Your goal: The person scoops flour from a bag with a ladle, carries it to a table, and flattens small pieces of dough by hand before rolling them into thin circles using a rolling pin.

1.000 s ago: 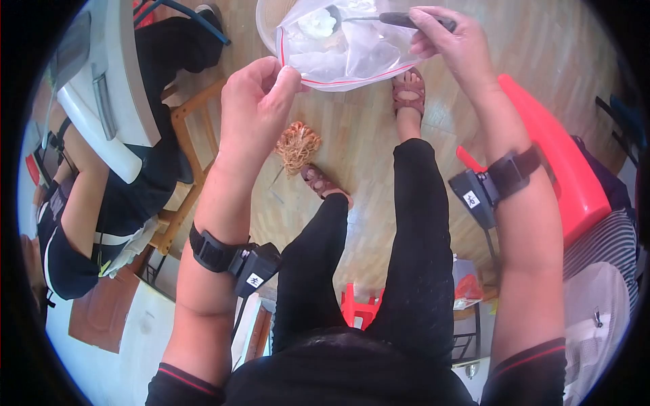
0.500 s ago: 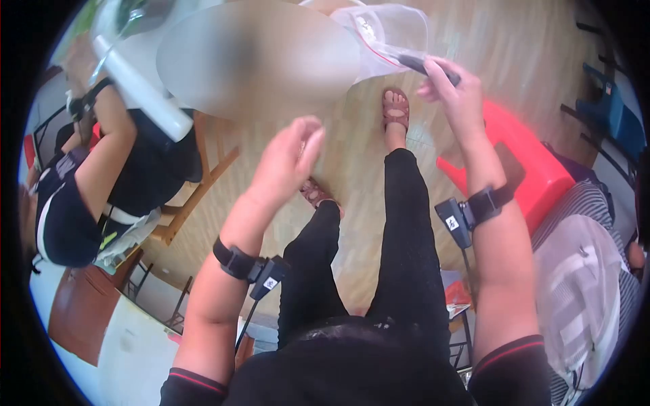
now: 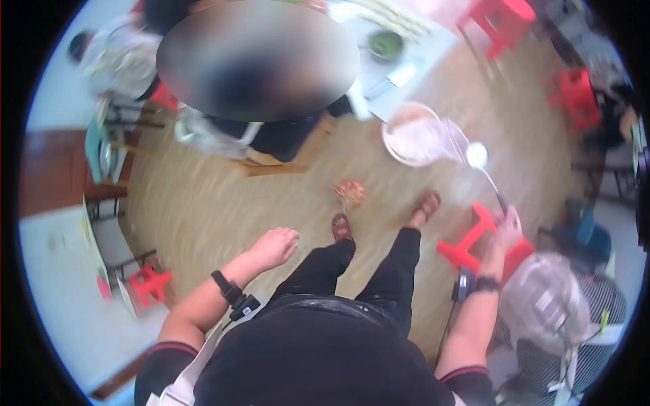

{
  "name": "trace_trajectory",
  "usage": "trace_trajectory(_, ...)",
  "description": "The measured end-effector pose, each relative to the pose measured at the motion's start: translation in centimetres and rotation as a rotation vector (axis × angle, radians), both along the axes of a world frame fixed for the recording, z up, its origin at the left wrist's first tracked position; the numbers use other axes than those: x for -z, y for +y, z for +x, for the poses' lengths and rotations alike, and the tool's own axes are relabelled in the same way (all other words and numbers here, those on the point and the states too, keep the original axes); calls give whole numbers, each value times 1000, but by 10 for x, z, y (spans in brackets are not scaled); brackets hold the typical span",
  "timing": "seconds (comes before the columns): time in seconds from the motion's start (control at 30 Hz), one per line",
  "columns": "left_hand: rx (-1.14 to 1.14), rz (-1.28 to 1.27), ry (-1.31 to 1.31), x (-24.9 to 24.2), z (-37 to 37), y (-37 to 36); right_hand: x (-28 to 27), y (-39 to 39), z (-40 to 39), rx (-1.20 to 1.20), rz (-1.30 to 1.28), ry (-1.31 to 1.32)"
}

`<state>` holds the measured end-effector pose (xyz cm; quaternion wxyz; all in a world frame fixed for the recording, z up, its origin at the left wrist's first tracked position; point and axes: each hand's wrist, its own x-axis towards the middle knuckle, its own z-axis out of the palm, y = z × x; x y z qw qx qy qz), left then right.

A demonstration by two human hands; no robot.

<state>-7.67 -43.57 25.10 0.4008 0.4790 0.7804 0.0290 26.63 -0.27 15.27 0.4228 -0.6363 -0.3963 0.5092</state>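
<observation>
My right hand (image 3: pixel 509 229) is wrapped round the dark handle of a long ladle (image 3: pixel 477 155), whose pale round head points forward. That head is at the right side of a white bucket (image 3: pixel 391 145) lined with a clear plastic bag (image 3: pixel 428 141). My left hand (image 3: pixel 274 247) hovers over the floor in front of my left thigh, its fingers curled together and nothing visible in them.
A red stool (image 3: pixel 467 243) stands beside my right hand. Reddish-brown scraps (image 3: pixel 349 195) lie before my left foot. A white table (image 3: pixel 433 51) bears a green-filled bowl (image 3: pixel 386 44). A partly blurred-out person sits ahead; a bagged fan (image 3: pixel 545 301) is at right.
The view has shifted, bringing more of the table, bucket and floor into sight. Both hands appear lower in view. The ladle's head now shows outside the bag, and my left fingers look more curled.
</observation>
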Motion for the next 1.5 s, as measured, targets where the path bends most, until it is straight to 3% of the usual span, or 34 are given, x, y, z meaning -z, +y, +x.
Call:
trace_trajectory(0.23, -235, 14, 57, -2, 5, -145, -99, -61, 8, -132, 74, -21)
trace_trajectory(0.3, -388, 115, 83, 0, 46, -183, -114, -67, 20, -327, 57, -66)
trace_trajectory(0.43, -691, -7, 48, -8, 126, -257, -134, -108, -2, -521, 105, 7)
trace_trajectory(0.57, -815, -128, -48, -9, 199, -319, -163, -162, -42, -729, 19, 37)
trace_trajectory(0.67, -879, -127, -147, 19, 229, -364, -176, -211, -76, -908, 39, 40)
trace_trajectory(0.87, -1148, -60, -100, 47, 246, -461, -191, -332, -177, -1146, 13, 82)
trace_trajectory(0.93, -1189, -174, -69, 55, 249, -500, -191, -378, -212, -1249, 35, 80)
trace_trajectory(1.0, -1264, -41, -38, 68, 261, -543, -182, -422, -260, -1337, 28, 80)
trace_trajectory(1.13, -1291, -203, -124, 69, 241, -619, -211, -532, -341, -1418, -50, 76)
trace_trajectory(1.2, -1509, -44, 30, 36, 208, -643, -216, -582, -382, -1481, -38, 108)
trace_trajectory(1.27, -1610, -18, 26, 17, 170, -664, -220, -625, -425, -1542, -63, 157)
trace_trajectory(1.5, -1924, 108, 170, 27, 103, -751, -223, -783, -620, -1794, -1, 186)
